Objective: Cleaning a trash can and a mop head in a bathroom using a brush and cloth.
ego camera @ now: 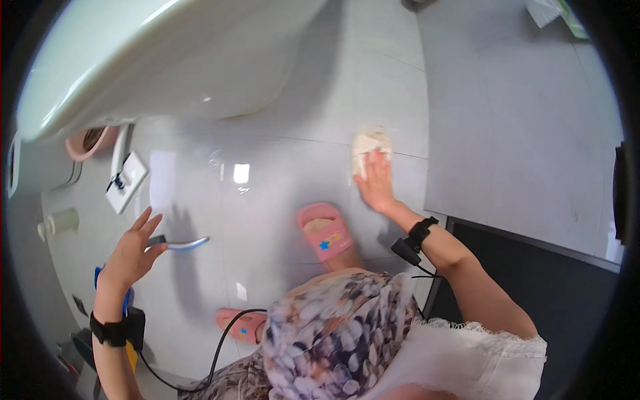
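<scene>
A cream cloth (371,137) lies on the grey-white tile floor (295,165). My right hand (376,180) rests on it with the palm down, holding it against the floor; part of the cloth is hidden under the fingers. Over at the left, my left hand (131,250) hangs above the floor, fingers apart and nothing in them. Just beyond its thumb lies a slim, curved blue and silver object (190,244), partly hidden by the hand. Each wrist wears a black strapped device with a cable.
A white ceramic toilet (210,65) fills the upper left. Beside it are a pink container (102,142), a white flat-headed tool (127,182) and a pale cylinder (62,222). Pink slippers (325,235) are on my feet. A grey wall (515,125) and dark panel (520,300) bound the right.
</scene>
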